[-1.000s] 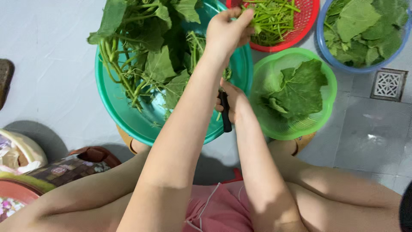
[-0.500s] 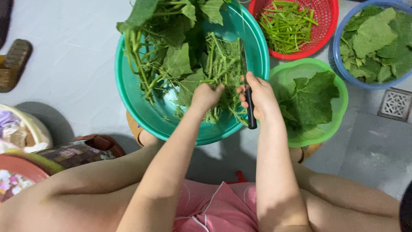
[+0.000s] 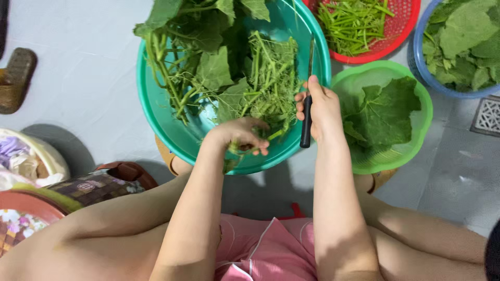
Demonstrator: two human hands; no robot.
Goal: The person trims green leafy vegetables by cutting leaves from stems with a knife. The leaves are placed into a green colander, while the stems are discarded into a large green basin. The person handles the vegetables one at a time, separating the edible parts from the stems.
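Observation:
A big teal basin (image 3: 156, 125) on the floor holds a heap of leafy green stems (image 3: 245, 73). My left hand (image 3: 237, 136) reaches into its near edge, fingers closed around a few green stems. My right hand (image 3: 322, 106) hovers over the basin's right rim, gripping a black-handled knife (image 3: 307, 104) whose blade points away from me. Beside that hand stands a light green basket (image 3: 416, 135) with large flat leaves (image 3: 383, 112) in it.
A red basket (image 3: 403, 31) of cut green stems stands at the back. A blue basket (image 3: 424, 67) of leaves is at the far right, near a floor drain (image 3: 488, 115). A sandal (image 3: 15, 78) and patterned bags (image 3: 31, 166) lie left. My bare knees frame the bottom.
My left hand pulled back from the far red basket to the near side of the teal basin and closed on stems. The right hand with the knife shifted slightly up and right.

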